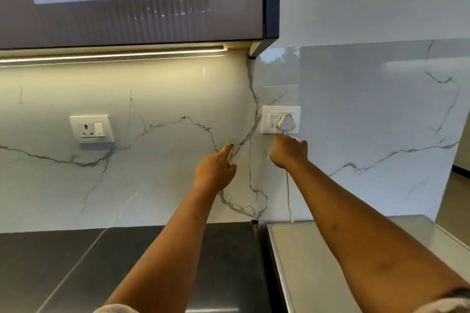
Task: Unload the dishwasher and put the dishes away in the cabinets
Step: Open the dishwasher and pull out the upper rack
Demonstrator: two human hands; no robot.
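Head: hands (215, 170) (288, 151) near plug (284, 121), socket plate (267, 126)

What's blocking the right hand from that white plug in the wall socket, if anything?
Nothing visible does. The right hand is just under the plug, its fingertips up by the cord that hangs from it. The left hand is off to the side, out of that path, by the marble wall.
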